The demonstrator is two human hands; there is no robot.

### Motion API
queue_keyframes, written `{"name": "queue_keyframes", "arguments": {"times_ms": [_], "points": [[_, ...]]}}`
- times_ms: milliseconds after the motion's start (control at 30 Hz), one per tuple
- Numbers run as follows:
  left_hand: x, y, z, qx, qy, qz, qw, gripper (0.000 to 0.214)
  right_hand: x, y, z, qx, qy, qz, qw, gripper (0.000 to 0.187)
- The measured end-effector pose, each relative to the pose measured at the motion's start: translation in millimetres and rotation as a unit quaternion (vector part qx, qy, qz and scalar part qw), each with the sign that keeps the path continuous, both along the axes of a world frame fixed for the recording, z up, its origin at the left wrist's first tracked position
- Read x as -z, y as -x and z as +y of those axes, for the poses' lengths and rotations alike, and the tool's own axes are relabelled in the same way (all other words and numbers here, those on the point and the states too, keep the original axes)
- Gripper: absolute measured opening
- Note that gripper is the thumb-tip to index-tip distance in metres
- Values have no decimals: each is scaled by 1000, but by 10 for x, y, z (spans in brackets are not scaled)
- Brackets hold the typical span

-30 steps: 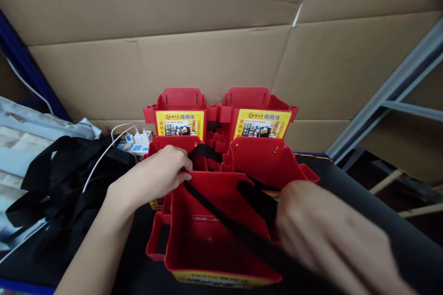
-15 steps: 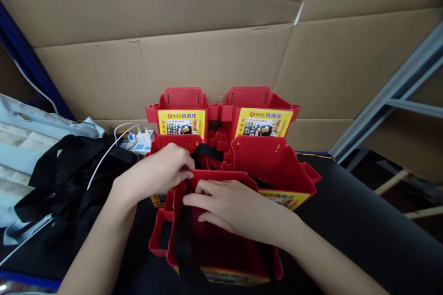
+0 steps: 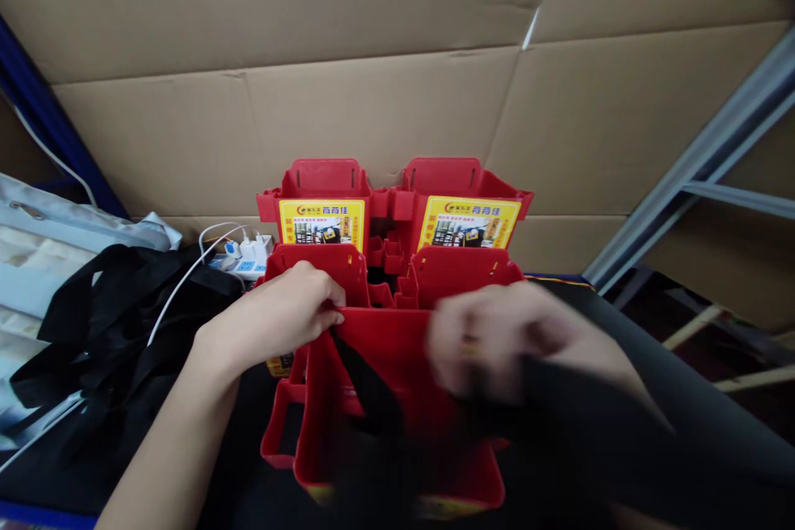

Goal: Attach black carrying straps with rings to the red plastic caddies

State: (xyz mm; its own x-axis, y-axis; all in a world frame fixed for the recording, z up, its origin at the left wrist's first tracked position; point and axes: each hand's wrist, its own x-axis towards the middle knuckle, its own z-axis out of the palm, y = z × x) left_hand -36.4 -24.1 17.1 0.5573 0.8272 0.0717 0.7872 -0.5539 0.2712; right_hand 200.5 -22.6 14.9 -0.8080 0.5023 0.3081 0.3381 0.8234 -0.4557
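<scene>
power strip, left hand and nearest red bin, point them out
Power strip (image 3: 250, 266), head view: socket face
Left hand (image 3: 286, 308), head view: back of hand
Nearest red bin (image 3: 405, 354), head view: inner back wall

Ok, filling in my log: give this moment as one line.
left hand: pinches nearest red bin, back rim; right hand: blurred, at black strap; behind: four red bins

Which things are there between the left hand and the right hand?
The head view shows the nearest red box's back wall between the left hand and the blurred right hand, with a black strap in front.
</scene>
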Motion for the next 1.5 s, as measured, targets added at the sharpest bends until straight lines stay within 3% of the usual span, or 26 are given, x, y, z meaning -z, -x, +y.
{"name": "queue_keyframes", "arguments": {"times_ms": [67, 233, 367, 433, 500, 567, 600, 667, 733, 800, 900, 1033, 1133, 1200, 1233, 1300, 1400, 1433, 1467, 1500], "points": [[-12, -6, -11, 2, 2, 1, 1000, 15, -3, 97, -99, -10, 2, -43, 999, 22], [-15, -7, 5, 19, 15, -2, 1000, 20, 258, 419, -221, 4, -101, -170, 980, 60], [9, 16, 42, 35, -5, 0, 999, 18, 380, 476, -162, -3, -139, -209, 968, 27], [13, 26, 46, 33, -16, 5, 999, 16, 307, 391, -109, -68, -77, -194, 976, 24], [8, 30, 38, 25, -15, 10, 1000, 16, 183, 242, -52, -203, 55, -132, 969, 37], [-2, 26, 27, 17, -7, 20, 1000, 17, 66, 71, -6, -351, 187, -24, 917, 52], [-7, 22, 22, 16, -3, 26, 1000, 17, 23, -5, 6, -389, 226, 30, 893, 57], [-11, 14, 20, 14, 0, 33, 999, 17, -29, -105, 0, -330, 240, 74, 910, 57], [-7, 11, 27, 14, -2, 33, 999, 17, -49, -124, -39, -174, 189, 7, 966, 45], [0, 17, 36, 14, -3, 31, 999, 17, -57, -95, -77, -62, 111, -93, 987, 25], [7, 27, 38, 13, -1, 32, 999, 16, -73, -106, -53, 4, 27, -108, 994, 41], [15, -26, 14, 11, -16, 55, 998, 14, -61, -272, 160, 36, -10, -58, 998, 33], [37, -112, 7, 30, -31, 71, 997, 11, 20, -331, 353, -26, 48, -107, 993, 30], [57, -156, 14, 43, -19, 80, 996, 13, 87, -352, 464, -23, 63, -119, 991, 23], [65, -167, 20, 47, -12, 82, 995, 13, 114, -381, 511, 10, 43, -121, 992, 22], [75, -170, 30, 48, -2, 82, 995, 14, 141, -497, 578, 159, -36, -148, 975, 21], [80, -151, 37, 43, 2, 84, 996, 16, 110, -721, 581, 434, -120, -237, 861, 25], [82, -146, 37, 41, 1, 84, 996, 16, 89, -759, 553, 462, -134, -246, 842, 29], [83, -143, 36, 38, -2, 83, 996, 16, 68, -759, 515, 441, -146, -238, 853, 35], [85, -142, 35, 36, -4, 82, 996, 16, 51, -720, 473, 374, -157, -215, 888, 42]]}}
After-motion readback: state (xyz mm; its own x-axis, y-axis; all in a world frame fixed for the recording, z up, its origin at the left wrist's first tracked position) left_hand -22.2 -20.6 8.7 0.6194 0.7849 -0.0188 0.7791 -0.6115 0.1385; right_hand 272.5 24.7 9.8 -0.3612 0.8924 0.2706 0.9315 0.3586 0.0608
